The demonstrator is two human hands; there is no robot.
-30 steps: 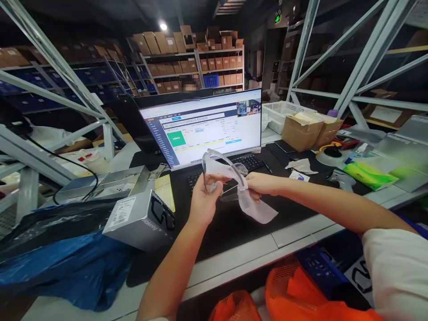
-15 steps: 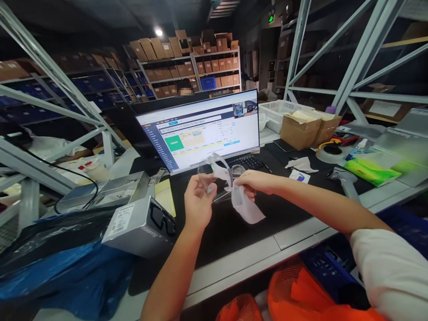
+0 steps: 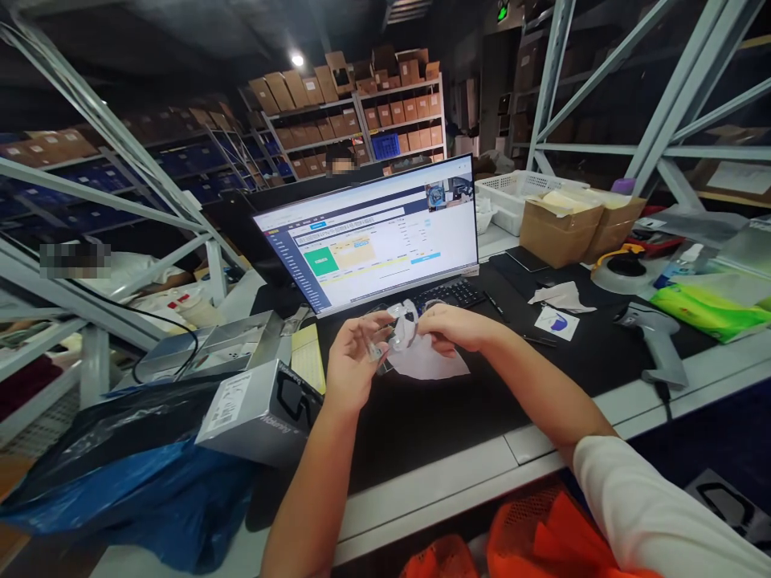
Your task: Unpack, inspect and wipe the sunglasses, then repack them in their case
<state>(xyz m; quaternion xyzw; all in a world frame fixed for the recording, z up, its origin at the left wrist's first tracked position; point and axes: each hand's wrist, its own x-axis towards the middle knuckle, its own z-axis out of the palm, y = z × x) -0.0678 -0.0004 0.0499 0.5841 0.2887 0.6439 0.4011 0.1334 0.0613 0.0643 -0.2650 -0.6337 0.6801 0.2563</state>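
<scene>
My left hand [image 3: 352,365] is closed around one side of a clear, curved plastic piece [image 3: 403,323] with a whitish band, held just above the desk. On its other side, my right hand [image 3: 456,327] pinches the edge of the piece with bent fingers. A thin white sheet [image 3: 432,363] spreads below the right fingers; whether they also grip it is hidden. To the left of my left hand stands a grey box [image 3: 256,417] with a black frame-shaped picture. The keyboard [image 3: 454,293] lies just behind the hands, partly covered by them.
A lit monitor [image 3: 373,249] stands behind the hands. Blue plastic bagging [image 3: 144,498] and an open grey box [image 3: 232,345] are at left. A barcode scanner [image 3: 654,337], a white card [image 3: 557,323], a tape roll [image 3: 626,269] and cardboard boxes [image 3: 551,233] sit at right.
The plastic piece has turned and come lower, and my hands are closer together. The white sheet now spreads out under the right hand instead of hanging. The view has shifted slightly.
</scene>
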